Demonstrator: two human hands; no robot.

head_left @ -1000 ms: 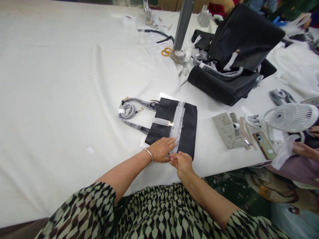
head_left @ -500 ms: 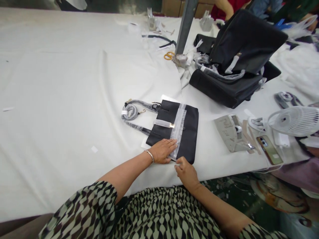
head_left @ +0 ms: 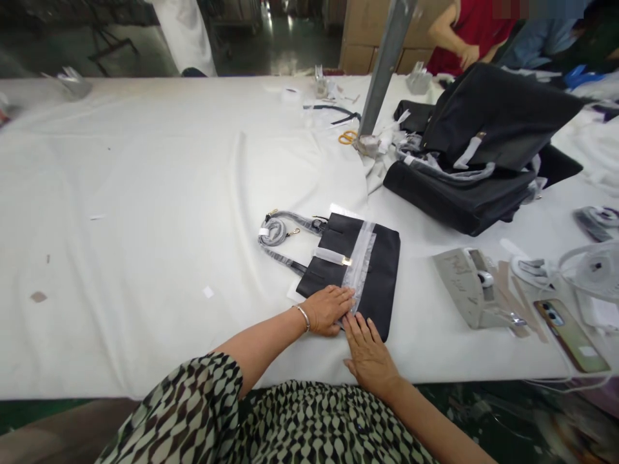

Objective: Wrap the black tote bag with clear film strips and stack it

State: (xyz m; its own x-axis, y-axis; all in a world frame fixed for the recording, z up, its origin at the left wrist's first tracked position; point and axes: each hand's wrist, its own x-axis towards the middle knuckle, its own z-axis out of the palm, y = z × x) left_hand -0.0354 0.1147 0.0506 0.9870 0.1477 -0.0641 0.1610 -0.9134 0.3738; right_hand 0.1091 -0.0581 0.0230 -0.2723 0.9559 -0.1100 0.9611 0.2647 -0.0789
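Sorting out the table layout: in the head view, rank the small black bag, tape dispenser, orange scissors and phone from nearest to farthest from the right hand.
1. Small black bag, under the right hand's fingertips.
2. Tape dispenser, to the right.
3. Phone, far right edge.
4. Orange scissors, far across the table.

Left hand [head_left: 330, 309] and right hand [head_left: 370, 351] side by side, palms seemingly flat.

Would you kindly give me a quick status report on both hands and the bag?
Left hand flat on black bag, pressing near plastic strip. Right hand flat at bag's near edge. Nothing gripped. Nothing in the way.
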